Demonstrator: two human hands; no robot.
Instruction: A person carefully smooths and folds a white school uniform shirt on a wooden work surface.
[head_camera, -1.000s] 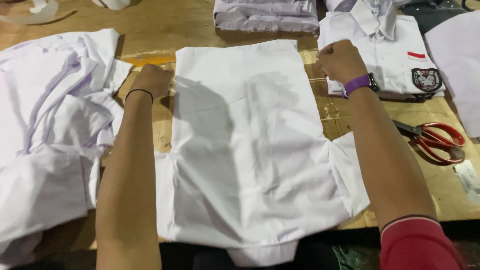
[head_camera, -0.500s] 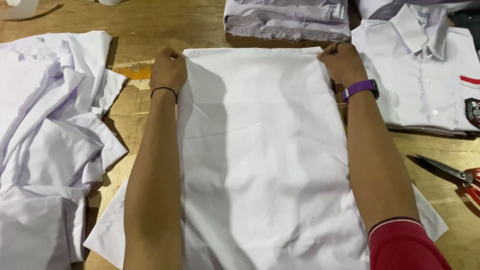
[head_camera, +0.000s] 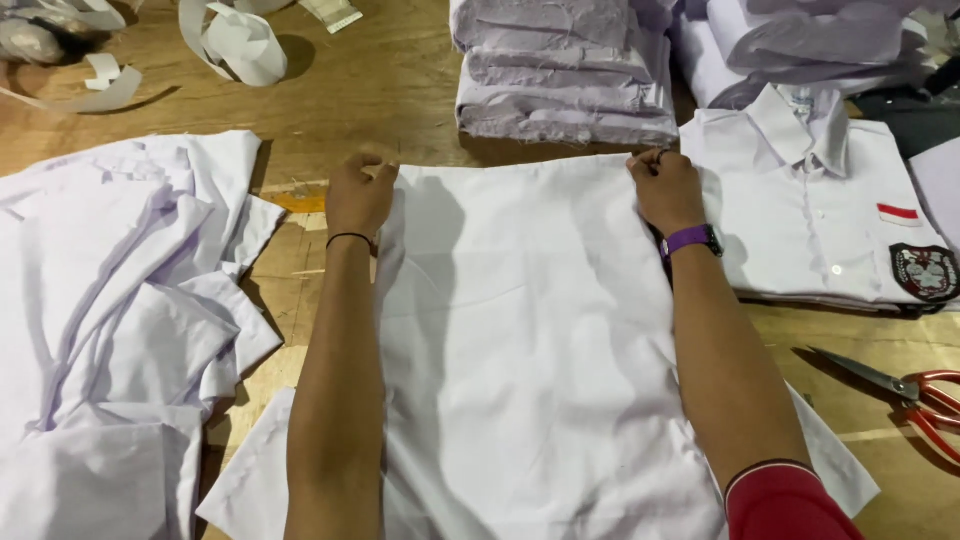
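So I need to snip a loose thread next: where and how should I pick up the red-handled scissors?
Take the scissors by their red loops, reaching from the right edge of the table. They lie flat and shut, blades pointing left toward the white shirt and your right hand's forearm, so the handle end is the safe, free side.

left hand (head_camera: 361, 193): fist closed, arm stretched forward | right hand (head_camera: 666, 188): fingers pinched, arm stretched forward
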